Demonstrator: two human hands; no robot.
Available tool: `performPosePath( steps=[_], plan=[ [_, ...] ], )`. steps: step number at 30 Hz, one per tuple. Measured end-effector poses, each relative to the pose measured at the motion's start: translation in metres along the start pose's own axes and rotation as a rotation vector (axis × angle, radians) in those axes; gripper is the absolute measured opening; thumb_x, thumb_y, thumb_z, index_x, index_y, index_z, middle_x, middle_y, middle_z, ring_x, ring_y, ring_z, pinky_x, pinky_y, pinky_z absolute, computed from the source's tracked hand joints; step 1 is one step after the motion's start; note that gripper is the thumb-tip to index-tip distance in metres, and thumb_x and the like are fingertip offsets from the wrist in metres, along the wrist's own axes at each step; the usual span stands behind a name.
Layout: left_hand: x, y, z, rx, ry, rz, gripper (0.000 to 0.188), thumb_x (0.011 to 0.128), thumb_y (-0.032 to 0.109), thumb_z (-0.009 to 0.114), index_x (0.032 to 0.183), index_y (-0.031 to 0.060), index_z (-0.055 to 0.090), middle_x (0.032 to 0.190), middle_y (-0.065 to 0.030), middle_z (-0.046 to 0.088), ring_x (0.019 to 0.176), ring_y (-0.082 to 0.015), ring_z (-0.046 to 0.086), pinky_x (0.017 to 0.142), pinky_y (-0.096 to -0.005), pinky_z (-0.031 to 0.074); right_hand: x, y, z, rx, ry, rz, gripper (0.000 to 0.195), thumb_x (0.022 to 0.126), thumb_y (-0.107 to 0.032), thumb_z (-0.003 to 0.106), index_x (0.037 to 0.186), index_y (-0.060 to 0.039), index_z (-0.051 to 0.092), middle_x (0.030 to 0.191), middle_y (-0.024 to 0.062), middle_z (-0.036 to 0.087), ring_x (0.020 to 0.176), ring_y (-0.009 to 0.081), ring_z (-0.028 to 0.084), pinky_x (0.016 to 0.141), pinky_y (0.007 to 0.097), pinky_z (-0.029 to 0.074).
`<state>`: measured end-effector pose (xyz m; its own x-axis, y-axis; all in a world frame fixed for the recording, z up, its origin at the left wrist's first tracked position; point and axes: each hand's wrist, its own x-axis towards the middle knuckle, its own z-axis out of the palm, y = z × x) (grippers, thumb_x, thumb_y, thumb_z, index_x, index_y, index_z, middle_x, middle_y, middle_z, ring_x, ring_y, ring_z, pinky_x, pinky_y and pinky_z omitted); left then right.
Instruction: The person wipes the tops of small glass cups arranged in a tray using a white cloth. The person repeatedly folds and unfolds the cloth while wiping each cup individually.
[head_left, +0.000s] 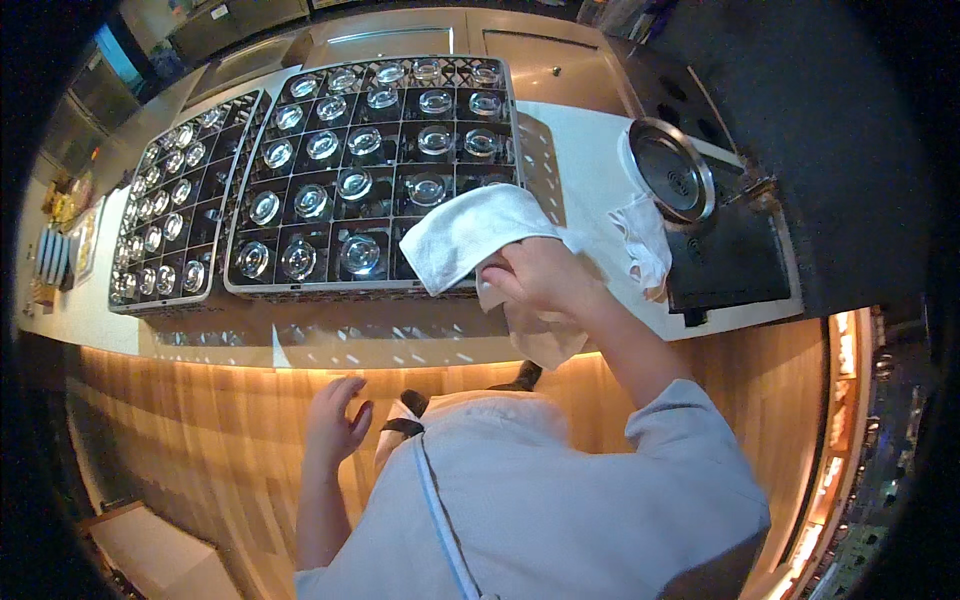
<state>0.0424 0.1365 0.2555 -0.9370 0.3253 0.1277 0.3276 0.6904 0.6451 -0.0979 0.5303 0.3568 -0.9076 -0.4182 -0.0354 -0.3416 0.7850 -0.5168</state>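
Observation:
My right hand (536, 274) grips a white cloth (480, 225), which spreads over the near right corner of a large compartmented glass rack (232, 279). Part of the cloth hangs below the hand, past the counter's front edge. Whether a glass is inside the cloth I cannot tell. Upside-down drinking glasses (360, 253) stand one to a compartment in this rack; the cloth hides the compartments at its near right corner. My left hand (339, 420) hangs in front of the counter with nothing in it, its thumb apart from the fingers.
Left of the large rack stands a second glass rack (206, 296) holding more glasses. On the right of the pale counter (585, 161) lie a crumpled white cloth (641, 244), a round dark tray (670, 171) with a metal rim and a flat black panel (739, 262). Blue-white stacked dishes (52, 256) stand far left.

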Motion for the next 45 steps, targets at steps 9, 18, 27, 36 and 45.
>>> performPosePath(
  steps=[9,18,27,36,45],
  plan=[
    [-0.016,-0.035,-0.014,-0.075,0.05,-0.005,0.033,0.08,0.006,0.078,0.111,0.0058,0.065,0.098,-0.011,0.07,0.086,-0.0269,0.069,0.077,-0.0391,0.055,-0.017,0.009,0.053,-0.307,0.479,-0.168,0.02,0.088,-0.022,0.071,0.075,-0.0063,0.072,0.069,0.0154,0.067,0.068,0.0342,0.065,0.066,0.0423,0.053],
    [0.016,0.007,0.009,-0.143,0.159,-0.109,0.034,0.079,0.003,0.078,0.11,0.0061,0.065,0.097,-0.0113,0.071,0.086,-0.0265,0.069,0.077,-0.0394,0.056,-0.047,0.084,0.001,1.998,0.493,0.238,0.039,0.103,-0.044,0.057,0.119,-0.0098,0.069,0.113,0.0082,0.072,0.102,0.0296,0.07,0.094,0.0464,0.056],
    [0.048,0.104,0.052,0.028,-0.024,-0.06,0.032,0.077,0.005,0.08,0.106,0.0059,0.066,0.098,-0.0109,0.071,0.085,-0.0294,0.069,0.074,-0.0395,0.056,-0.088,0.11,0.04,2.113,0.55,0.454,0.057,0.1,-0.054,0.049,0.137,-0.0109,0.057,0.134,0.0126,0.061,0.115,0.034,0.062,0.1,0.0528,0.05],
    [0.019,0.124,0.056,0.079,-0.035,-0.134,0.025,0.079,0.009,0.079,0.102,0.0062,0.068,0.094,-0.0108,0.071,0.085,-0.0291,0.069,0.076,-0.04,0.055,-0.085,0.057,0.042,2.104,0.223,0.287,0.051,0.096,-0.046,0.058,0.132,-0.0099,0.061,0.13,0.0111,0.063,0.112,0.03,0.062,0.099,0.0477,0.05],
    [-0.064,0.052,0.016,-0.031,0.16,-0.152,0.027,0.079,0.006,0.078,0.103,0.0054,0.068,0.091,-0.0116,0.07,0.081,-0.0262,0.069,0.072,-0.0367,0.055,-0.025,-0.071,0.049,1.555,-0.165,-0.129,0.046,0.092,-0.039,0.066,0.127,-0.0088,0.065,0.125,0.0096,0.065,0.109,0.026,0.062,0.097,0.0426,0.05]
  ],
)
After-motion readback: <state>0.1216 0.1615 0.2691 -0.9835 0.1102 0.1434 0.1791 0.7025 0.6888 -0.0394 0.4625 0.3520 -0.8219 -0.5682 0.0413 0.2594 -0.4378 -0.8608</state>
